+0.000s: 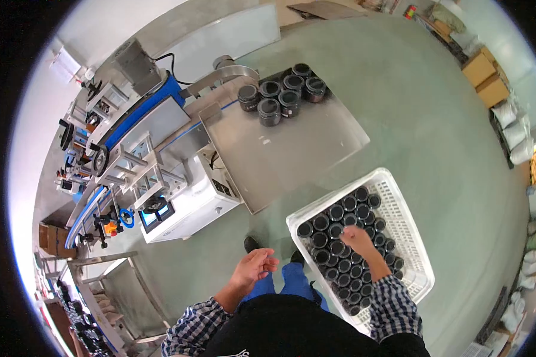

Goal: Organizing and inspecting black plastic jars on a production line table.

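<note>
Jars (320, 239) fill the basket (412, 238) beneath the right hand (358, 240), which hides some; whether it grips one, I cannot tell; left hand (254, 267), empty, loosely curled; tray (292, 146) ahead of both

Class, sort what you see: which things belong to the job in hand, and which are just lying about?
Belonging to the job:
jars, by the right hand
basket holding them
table bearing more jars
machine beside it, probably

Seemingly just lying about:
boxes
white sacks
</note>
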A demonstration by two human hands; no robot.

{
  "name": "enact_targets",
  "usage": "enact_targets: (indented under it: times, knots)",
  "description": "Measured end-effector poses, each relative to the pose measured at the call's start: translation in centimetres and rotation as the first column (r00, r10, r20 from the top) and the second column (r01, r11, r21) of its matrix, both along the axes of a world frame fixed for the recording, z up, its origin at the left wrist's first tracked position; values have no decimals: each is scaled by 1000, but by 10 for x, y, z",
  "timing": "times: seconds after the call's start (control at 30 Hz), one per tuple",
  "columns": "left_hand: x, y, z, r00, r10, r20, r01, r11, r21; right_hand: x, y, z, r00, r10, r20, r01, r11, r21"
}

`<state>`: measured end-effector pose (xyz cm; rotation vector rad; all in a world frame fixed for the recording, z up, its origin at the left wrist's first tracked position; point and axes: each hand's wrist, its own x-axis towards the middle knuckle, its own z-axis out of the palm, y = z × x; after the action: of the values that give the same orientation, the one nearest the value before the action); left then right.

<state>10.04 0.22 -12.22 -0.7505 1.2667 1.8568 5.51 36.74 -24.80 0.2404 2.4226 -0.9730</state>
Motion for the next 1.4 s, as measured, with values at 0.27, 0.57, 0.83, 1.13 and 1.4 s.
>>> enact_targets:
  times: [0.27, 0.57, 0.83, 1.13, 1.4]
  knots:
    - [-7, -24, -8, 993, 112, -36, -108, 989, 100, -213, -144, 165, 741, 326, -587, -312, 941, 128]
    - [19, -86, -14, 931, 366, 11, -366, 928, 66, -333, -240, 129, 429, 825, -368, -294, 513, 807]
    - [10, -95, -20, 939, 338, -56, -333, 939, 83, -287, -226, 159, 579, 809, -103, -564, 488, 666]
    - [-59, -63, 42, 899, 151, -411, -74, 978, 197, -148, -208, 275, 504, 682, -530, -713, 675, 191]
    - [-64, -25, 120, 664, 234, -710, 191, 865, 464, -74, -173, 336, 301, 641, -706, -805, 568, 173]
